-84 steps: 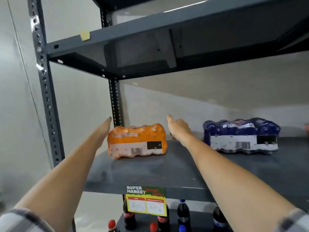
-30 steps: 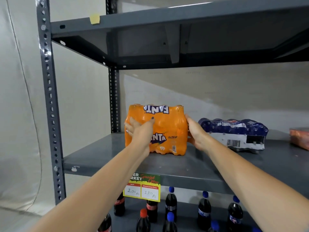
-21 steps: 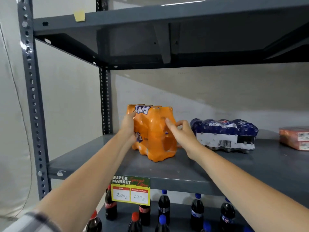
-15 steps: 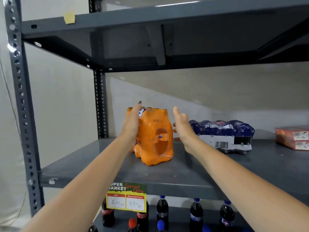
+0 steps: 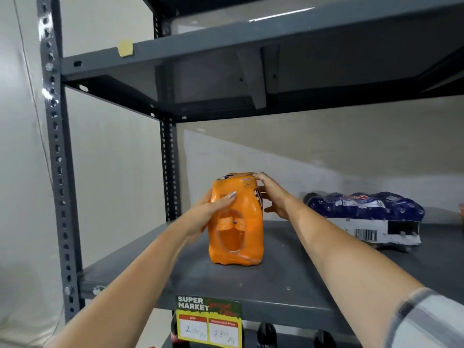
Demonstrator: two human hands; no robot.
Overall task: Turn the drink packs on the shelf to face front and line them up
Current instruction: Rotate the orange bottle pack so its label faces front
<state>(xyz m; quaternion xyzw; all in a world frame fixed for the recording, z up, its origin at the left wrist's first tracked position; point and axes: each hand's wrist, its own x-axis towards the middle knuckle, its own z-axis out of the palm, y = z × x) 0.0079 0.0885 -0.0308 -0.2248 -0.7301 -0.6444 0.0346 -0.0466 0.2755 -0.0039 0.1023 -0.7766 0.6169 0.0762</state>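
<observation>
An orange shrink-wrapped drink pack [image 5: 236,237] stands upright on the grey metal shelf [image 5: 263,277], its narrow end with the handle cut-out towards me. My left hand [image 5: 213,212] presses against its left side, thumb across the near face. My right hand [image 5: 272,194] holds its upper right side with the fingers spread. A dark blue drink pack [image 5: 364,212] lies on its side to the right, its white barcode label facing me.
A perforated steel upright [image 5: 57,172] stands at the left and another behind the orange pack. An upper shelf [image 5: 226,46] hangs overhead. A supermarket price tag [image 5: 208,320] hangs on the shelf's front edge; dark bottles show on the tier below.
The orange pack was lying on its side; both hands stood it up and swung it round, so its narrow end now faces me, nearer the shelf's front.
</observation>
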